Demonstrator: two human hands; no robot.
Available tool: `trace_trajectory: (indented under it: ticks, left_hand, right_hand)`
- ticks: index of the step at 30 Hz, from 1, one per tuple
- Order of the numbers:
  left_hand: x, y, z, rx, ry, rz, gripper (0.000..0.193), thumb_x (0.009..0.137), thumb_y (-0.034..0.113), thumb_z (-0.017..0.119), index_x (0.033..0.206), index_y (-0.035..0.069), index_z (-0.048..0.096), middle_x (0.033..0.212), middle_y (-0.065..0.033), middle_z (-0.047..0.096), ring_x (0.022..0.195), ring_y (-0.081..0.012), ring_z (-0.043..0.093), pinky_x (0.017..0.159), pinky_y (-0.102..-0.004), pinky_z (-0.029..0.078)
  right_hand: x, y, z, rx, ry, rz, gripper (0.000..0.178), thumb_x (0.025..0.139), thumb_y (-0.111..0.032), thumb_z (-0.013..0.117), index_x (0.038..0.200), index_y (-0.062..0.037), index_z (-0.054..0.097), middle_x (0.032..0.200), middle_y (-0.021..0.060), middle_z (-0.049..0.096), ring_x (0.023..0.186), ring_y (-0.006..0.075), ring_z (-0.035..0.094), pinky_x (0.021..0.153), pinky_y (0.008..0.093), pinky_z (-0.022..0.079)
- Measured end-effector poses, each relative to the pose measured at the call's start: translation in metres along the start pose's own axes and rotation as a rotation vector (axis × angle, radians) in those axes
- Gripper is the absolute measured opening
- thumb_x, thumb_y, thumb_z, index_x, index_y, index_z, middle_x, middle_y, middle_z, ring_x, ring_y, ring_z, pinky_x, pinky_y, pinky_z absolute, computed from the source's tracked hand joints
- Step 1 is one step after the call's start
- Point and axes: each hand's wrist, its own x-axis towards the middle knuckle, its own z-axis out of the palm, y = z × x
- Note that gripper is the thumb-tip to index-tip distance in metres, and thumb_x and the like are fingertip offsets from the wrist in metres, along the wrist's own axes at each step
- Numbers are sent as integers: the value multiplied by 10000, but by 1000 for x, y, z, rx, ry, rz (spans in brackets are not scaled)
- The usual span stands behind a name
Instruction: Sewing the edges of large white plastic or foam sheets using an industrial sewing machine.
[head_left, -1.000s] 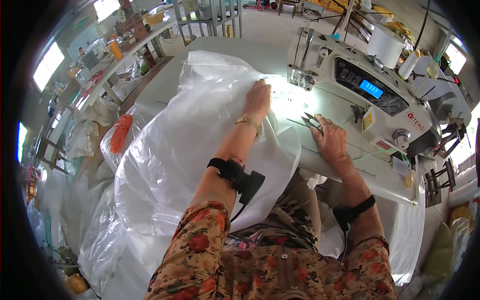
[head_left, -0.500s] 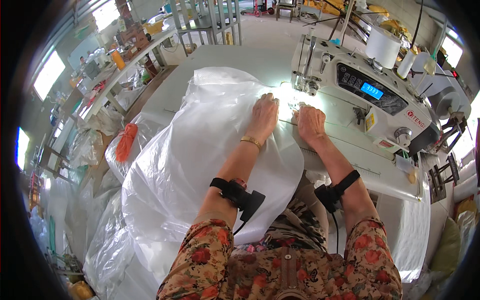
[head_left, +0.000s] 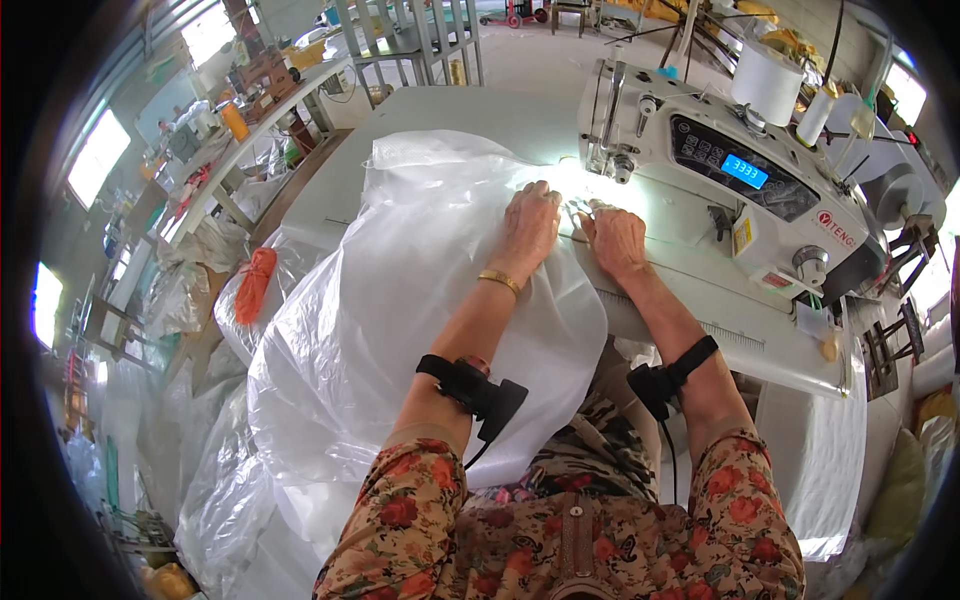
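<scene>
A large, thin white plastic sheet [head_left: 400,270] spreads over the sewing table and hangs down toward my lap. My left hand [head_left: 533,228] rests at its upper right edge, fingers bent and pressed together on the plastic. Just right of it, my right hand [head_left: 617,240] is closed close to the lit needle area of a white sewing machine [head_left: 690,185]. Its thumb and forefinger meet near the sheet's edge; bright light hides what is between them. The machine's head stands just beyond both hands.
A white thread cone [head_left: 768,88] stands behind the machine. An orange-red bundle of strands [head_left: 256,285] lies on clear plastic at the left. A grey metal chair [head_left: 410,45] is behind the table [head_left: 450,110], and a cluttered bench [head_left: 240,150] runs along the left.
The right hand has shifted slightly left, its thumb and forefinger now stretched more toward the left hand. The sheet's upper edge has moved a little left. The left hand stays nearly in place.
</scene>
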Motion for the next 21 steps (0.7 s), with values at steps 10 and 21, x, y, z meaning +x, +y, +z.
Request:
trace_trajectory:
  ticks: [10,21]
  left_hand:
    - [-5,-7,3,-3,34,-5,105,823,79,603,898,19,645,935,-137,601,939,-311,603,841,-428,493]
    - [-62,63,-58,-515,-354,-80,113,793,62,642,883,-4,663,793,-110,637,692,-247,617,683,-345,496]
  right_hand:
    - [-21,-1,-21,3,-122,47,282,912,-307,595,841,-43,665,742,156,683,701,321,681,649,428,527]
    - [-52,12,-94,592,-154,151,294,859,-231,709,1115,-95,657,732,138,664,665,276,652,627,367,502]
